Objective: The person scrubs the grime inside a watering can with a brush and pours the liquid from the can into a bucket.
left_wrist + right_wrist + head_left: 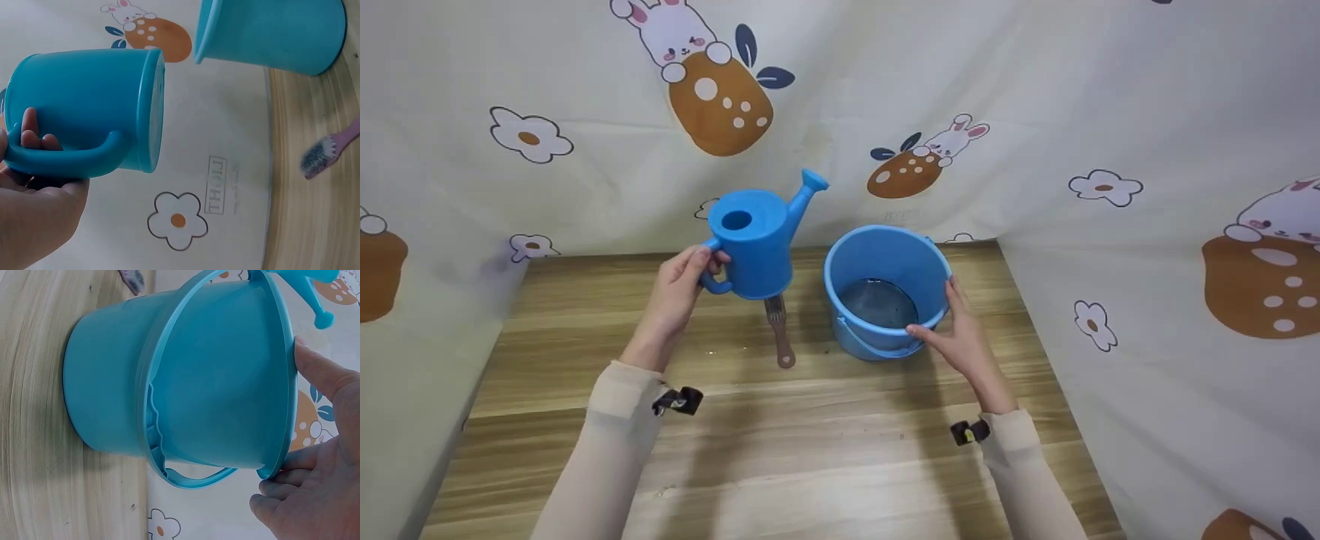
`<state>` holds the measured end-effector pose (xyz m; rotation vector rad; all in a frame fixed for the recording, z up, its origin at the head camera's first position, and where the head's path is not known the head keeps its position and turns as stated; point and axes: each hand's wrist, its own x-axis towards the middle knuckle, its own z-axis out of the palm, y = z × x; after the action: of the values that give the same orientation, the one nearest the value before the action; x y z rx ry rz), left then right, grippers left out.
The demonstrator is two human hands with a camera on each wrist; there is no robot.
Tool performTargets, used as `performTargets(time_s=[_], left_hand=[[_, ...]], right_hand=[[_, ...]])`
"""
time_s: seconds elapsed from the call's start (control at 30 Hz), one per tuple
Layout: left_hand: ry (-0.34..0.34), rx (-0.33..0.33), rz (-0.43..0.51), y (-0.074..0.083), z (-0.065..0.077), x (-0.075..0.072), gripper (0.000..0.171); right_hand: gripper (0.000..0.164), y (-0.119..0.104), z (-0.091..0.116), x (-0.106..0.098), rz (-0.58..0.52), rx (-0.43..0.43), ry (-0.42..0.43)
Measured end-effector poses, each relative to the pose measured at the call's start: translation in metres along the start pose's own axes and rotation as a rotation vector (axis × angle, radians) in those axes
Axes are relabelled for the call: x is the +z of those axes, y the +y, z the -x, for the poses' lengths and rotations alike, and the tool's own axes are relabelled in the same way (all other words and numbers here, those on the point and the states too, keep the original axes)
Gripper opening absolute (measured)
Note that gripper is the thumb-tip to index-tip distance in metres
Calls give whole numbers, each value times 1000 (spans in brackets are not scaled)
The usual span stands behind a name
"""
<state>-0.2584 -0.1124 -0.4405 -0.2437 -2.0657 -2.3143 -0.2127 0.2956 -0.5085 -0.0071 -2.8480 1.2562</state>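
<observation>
A blue watering can (761,262) is held up off the table by my left hand (679,285), whose fingers curl round its handle. Its spout points up and to the right, and its flat base shows in the left wrist view. To the right stands an upright blue bucket (889,255) with a pool of what looks like water at its bottom. Spread along the bucket's rim are the thumb and fairly straight fingers of my right hand (964,334). In the right wrist view the bucket's bail handle (152,382) hangs against its side.
A small brush (781,345) with a brownish-pink handle lies on the wooden table (825,450), left of the bucket. Pale cloth (840,90) printed with rabbits and flowers walls the table at the back and sides. A few drops dot the wood.
</observation>
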Motion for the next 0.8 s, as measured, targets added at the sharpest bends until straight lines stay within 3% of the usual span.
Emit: performTargets(time_s=[0.27, 0.8], left_hand=[[24, 9, -6, -7, 5, -17, 33], [140, -62, -52, -29, 20, -39, 31]], right_hand=[[107, 0, 0, 0, 3, 2, -5], [109, 0, 0, 0, -2, 15, -6]])
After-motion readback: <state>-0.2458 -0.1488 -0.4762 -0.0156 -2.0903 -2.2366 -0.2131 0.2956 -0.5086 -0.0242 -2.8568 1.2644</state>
